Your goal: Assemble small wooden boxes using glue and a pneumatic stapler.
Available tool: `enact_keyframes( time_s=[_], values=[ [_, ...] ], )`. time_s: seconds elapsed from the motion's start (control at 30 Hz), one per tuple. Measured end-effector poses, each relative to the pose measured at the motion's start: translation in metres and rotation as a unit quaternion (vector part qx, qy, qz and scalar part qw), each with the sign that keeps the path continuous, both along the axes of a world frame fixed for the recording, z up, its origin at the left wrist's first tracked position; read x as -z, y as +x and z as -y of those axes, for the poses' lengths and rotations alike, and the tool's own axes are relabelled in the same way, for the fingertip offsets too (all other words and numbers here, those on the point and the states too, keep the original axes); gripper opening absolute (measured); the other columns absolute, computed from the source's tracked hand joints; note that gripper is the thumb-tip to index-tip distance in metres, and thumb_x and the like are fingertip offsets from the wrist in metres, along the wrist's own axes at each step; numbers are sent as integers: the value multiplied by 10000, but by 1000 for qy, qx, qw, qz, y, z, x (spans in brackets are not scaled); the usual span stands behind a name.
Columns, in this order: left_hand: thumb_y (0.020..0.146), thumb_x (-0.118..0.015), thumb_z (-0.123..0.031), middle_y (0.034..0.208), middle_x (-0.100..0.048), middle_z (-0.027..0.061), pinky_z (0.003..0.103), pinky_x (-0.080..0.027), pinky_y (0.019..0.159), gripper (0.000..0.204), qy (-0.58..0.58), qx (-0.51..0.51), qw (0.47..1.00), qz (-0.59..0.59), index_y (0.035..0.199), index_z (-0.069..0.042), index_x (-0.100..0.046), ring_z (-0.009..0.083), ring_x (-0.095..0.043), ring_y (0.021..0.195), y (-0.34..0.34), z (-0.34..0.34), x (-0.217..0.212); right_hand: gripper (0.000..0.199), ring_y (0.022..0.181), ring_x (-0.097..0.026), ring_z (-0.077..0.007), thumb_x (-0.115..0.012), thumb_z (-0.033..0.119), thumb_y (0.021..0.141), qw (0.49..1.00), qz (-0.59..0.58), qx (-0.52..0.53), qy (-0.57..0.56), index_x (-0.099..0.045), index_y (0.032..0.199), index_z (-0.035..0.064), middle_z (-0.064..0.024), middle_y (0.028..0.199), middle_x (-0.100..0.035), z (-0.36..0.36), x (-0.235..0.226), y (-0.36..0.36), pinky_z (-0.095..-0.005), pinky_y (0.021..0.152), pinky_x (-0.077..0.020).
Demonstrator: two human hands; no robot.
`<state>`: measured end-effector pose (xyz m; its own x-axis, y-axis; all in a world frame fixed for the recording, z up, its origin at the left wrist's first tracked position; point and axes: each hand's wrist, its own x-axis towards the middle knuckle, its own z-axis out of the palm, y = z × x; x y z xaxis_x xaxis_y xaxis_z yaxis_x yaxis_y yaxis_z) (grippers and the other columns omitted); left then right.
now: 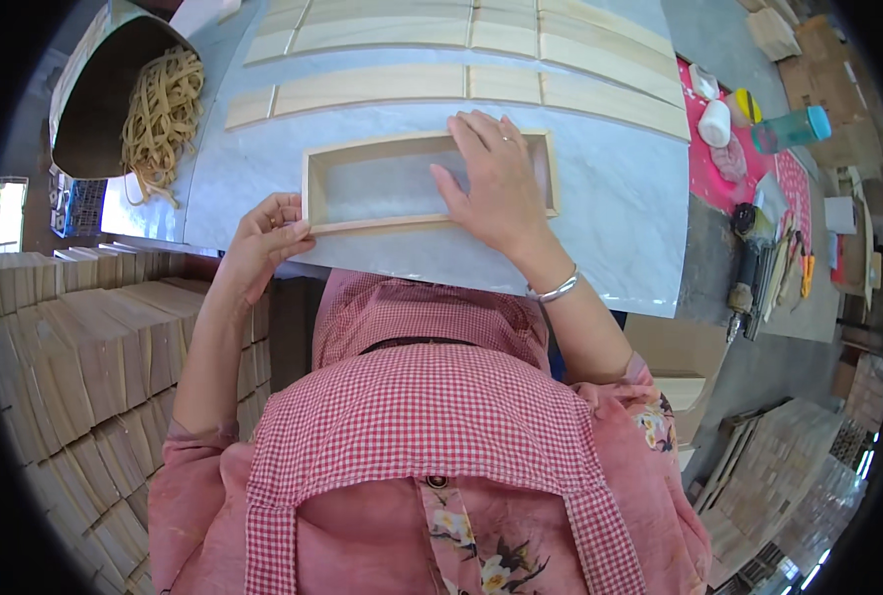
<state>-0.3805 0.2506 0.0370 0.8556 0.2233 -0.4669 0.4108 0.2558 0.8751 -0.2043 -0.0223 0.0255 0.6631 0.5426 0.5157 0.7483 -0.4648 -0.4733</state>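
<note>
One wooden frame (377, 224) lies long axis left to right on the near desk (615, 233); the left hand (261, 240) pinches its near left corner, the right hand (496, 193) spreads loosely across its right half.

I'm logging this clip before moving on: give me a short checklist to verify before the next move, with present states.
1. Left hand on the wooden frame: ok, at its near left corner.
2. Right hand at the wooden frame: ok, reaching across its right part.
3. Wooden frame inside the near edge of the tabletop: ok.
4. Wooden strips apart from the wooden frame: ok, lying beyond it.
5. Corner joints tight: cannot tell, too small to judge.
</note>
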Motion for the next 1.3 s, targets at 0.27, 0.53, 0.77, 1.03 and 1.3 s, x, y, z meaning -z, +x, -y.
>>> enact_keyframes(
  time_s=[0.27, 0.53, 0.77, 1.03, 1.3],
  values=[
    [966, -635, -97, 1352, -615, 146, 318, -460, 1020, 521, 123, -70, 989, 49, 1457, 27, -511, 225, -577, 1203, -9, 45, -3, 356, 935, -640, -242, -709, 108, 891, 965, -207, 133, 87, -645, 1219, -14, -139, 1155, -675, 96, 8, -6, -329, 840, -522],
    [1028, -593, -159, 1289, -633, 136, 326, -467, 987, 417, 153, -92, 983, 36, 1397, 30, -552, 204, -586, 1130, 14, 73, 2, 329, 926, -651, -271, -743, 111, 852, 981, -49, 172, 77, -664, 1150, -3, -143, 1128, -686, 183, 9, 54, -356, 832, -526],
    [1026, -594, -141, 1245, -625, 120, 319, -473, 942, 341, 227, -150, 960, 63, 1332, 7, -576, 189, -580, 1079, -1, 91, 19, 518, 1074, -617, -366, -755, 312, 858, 850, -30, 526, -19, -585, 1223, -13, -184, 1120, -652, 255, 7, 222, -423, 937, -512],
    [939, -626, -60, 1303, -594, 135, 362, -447, 971, 382, 393, -129, 899, 146, 1314, -16, -568, 245, -557, 1156, -12, 107, 22, 606, 1002, -640, -390, -756, 331, 854, 833, -39, 551, 13, -536, 1298, -17, -246, 1158, -627, 262, 43, 248, -452, 886, -533],
    [820, -718, -87, 1351, -583, 145, 460, -421, 1046, 463, 697, 27, 669, 256, 1275, -61, -637, 360, -528, 1205, 15, 129, 12, 522, 900, -650, -266, -744, 220, 910, 819, -31, 338, 463, -498, 1301, -24, -198, 1124, -629, 256, -2, 166, -340, 776, -567]
  ],
)
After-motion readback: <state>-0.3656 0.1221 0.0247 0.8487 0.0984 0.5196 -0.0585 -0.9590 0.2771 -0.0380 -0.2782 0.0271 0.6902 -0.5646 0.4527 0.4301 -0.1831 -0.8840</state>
